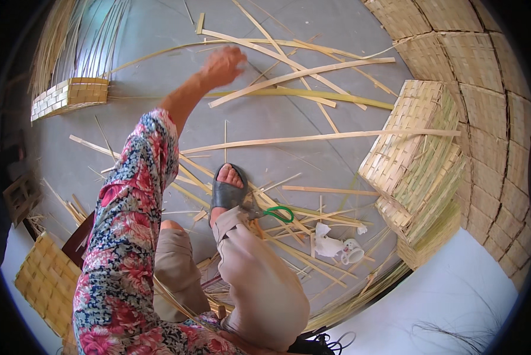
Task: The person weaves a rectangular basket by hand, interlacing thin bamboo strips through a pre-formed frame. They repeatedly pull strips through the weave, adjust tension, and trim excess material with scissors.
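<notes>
My left hand (224, 66) reaches far forward over the floor, at the end of a floral sleeve. It is blurred, and its fingers look bent; whether it holds anything I cannot make out. Close by lie flat pale bamboo strips (304, 80) that cross one another, and a long thin strip (159, 58) curves past behind the hand. A greener strip (313, 93) runs off to the right from near the wrist. At the lower edge a little bare skin shows beside my lap, but my right hand itself does not show.
A partly woven basket (88, 92) with upright loose strands stands at far left. Woven baskets (404, 127) are nested at right, beside a stacked wall of them (478, 65). A green loop (278, 213), crumpled white paper (326, 242) and a white cup (352, 251) lie near my sandalled foot (229, 188).
</notes>
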A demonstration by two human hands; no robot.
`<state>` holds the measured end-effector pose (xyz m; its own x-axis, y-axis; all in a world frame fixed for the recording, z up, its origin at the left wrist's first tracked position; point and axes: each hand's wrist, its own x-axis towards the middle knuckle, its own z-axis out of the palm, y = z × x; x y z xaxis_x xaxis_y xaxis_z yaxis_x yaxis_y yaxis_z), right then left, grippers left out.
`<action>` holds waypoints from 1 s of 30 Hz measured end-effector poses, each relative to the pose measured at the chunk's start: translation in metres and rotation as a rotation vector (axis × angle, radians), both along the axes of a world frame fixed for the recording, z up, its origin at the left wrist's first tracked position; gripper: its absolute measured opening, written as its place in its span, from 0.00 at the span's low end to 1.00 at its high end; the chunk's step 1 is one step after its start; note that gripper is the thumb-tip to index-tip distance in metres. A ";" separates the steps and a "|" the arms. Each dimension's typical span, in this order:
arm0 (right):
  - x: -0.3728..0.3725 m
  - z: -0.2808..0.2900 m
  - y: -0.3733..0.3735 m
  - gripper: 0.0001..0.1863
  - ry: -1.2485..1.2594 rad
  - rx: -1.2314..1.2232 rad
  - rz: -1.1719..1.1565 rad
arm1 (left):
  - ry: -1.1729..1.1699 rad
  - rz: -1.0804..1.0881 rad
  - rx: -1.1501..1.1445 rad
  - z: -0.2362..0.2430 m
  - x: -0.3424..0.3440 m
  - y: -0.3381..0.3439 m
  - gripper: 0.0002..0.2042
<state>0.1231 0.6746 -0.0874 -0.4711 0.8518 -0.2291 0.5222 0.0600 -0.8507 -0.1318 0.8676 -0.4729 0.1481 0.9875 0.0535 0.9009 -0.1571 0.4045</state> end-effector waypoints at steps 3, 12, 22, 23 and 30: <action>-0.006 -0.006 0.002 0.11 0.049 0.089 -0.051 | 0.111 0.196 0.086 -0.006 0.003 0.025 0.26; 0.002 -0.022 -0.010 0.13 0.053 0.148 -0.006 | 0.335 -0.001 -0.183 0.004 0.050 -0.016 0.17; 0.043 -0.017 -0.088 0.18 0.171 0.129 0.319 | 0.112 0.200 -0.200 0.084 0.060 -0.100 0.08; 0.050 -0.016 -0.109 0.18 0.202 0.131 0.391 | -0.004 0.232 -0.256 0.100 0.058 -0.112 0.07; 0.090 -0.029 -0.257 0.21 0.411 0.133 0.825 | -0.325 0.554 -0.212 0.190 0.047 -0.250 0.13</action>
<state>0.2135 0.4172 -0.1166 -0.9616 0.2188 0.1657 -0.0700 0.3885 -0.9188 -0.0850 0.6175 -0.2831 -0.3736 0.9072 -0.1932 0.6528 0.4051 0.6400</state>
